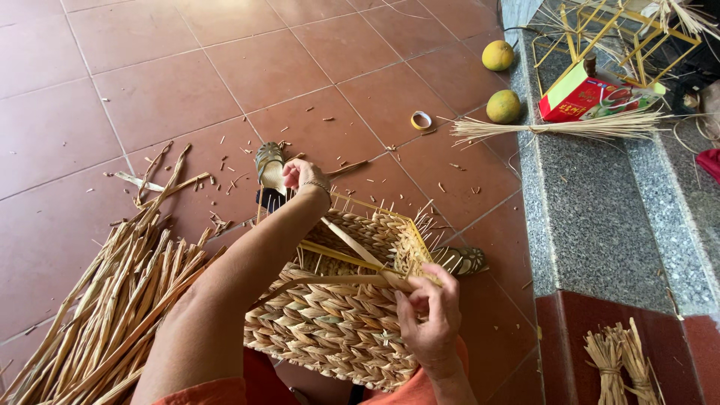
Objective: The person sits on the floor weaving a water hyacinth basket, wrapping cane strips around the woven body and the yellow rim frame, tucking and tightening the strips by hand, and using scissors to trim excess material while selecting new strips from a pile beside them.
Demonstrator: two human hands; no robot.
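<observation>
A half-woven straw basket (337, 322) on a yellow wire frame lies on my lap. My right hand (429, 315) pinches a flat straw strand (330, 280) at the basket's upper right corner, where loose ends stick up. My left hand (301, 174) reaches across to the basket's far rim with its fingers curled shut on the far edge; its wrist wears a thin bracelet. What exactly the left fingers grip is partly hidden.
A heap of dried straw strips (112, 300) lies at left on the red tile floor. Two yellow-green fruits (498, 55), a tape roll (421, 119), a straw bundle (555, 127), a red carton (592, 96) and yellow wire frames (607, 30) sit at right near a granite step (600, 210). Sandals (268, 165) lie beyond the basket.
</observation>
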